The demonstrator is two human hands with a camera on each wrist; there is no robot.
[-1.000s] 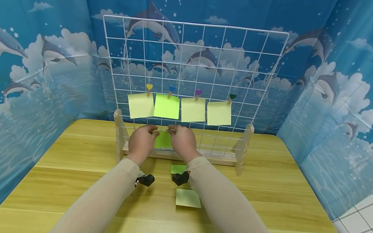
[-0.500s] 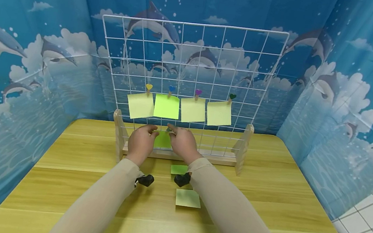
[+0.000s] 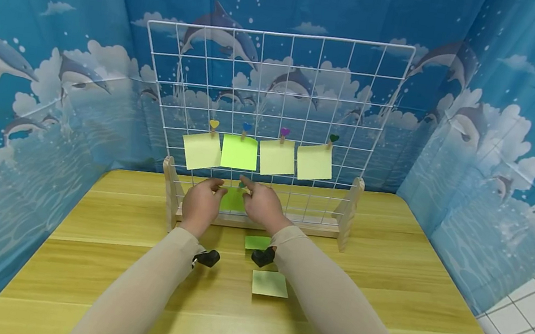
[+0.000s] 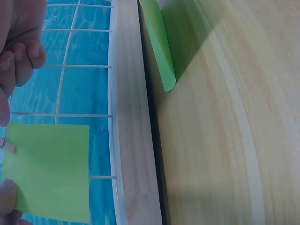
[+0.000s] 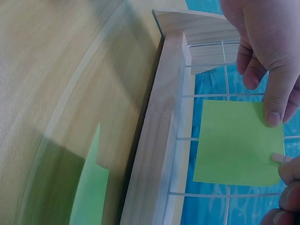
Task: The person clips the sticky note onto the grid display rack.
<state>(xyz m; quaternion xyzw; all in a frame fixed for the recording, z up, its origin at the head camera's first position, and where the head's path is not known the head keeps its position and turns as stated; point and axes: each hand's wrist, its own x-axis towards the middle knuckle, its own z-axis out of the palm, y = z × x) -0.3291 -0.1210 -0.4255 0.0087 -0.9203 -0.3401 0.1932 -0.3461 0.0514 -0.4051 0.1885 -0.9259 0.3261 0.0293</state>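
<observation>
A green sticky note (image 3: 233, 200) hangs low on the white wire grid (image 3: 285, 95), with a small clothespin (image 5: 280, 158) on its top edge. My left hand (image 3: 202, 206) pinches the note's upper left corner; its thumb (image 5: 274, 117) lies on the front in the right wrist view. My right hand (image 3: 264, 206) is beside the clothespin, index finger stretched above it and thumb below. In the left wrist view the right hand (image 4: 21, 61) shows its other fingers curled. Whether the right fingertips touch the clothespin is hard to tell.
Above hang several notes, among them a bright green note (image 3: 240, 153), on heart-topped clothespins. On the wooden table (image 3: 408, 301) lie a green note (image 3: 257, 243) and a pale yellow note (image 3: 269, 284). A wooden base (image 3: 290, 226) carries the grid.
My right hand's fingers have spread from the clothespin; the index finger has straightened upward and the clothespin's teal top now shows. The left hand has barely moved.
</observation>
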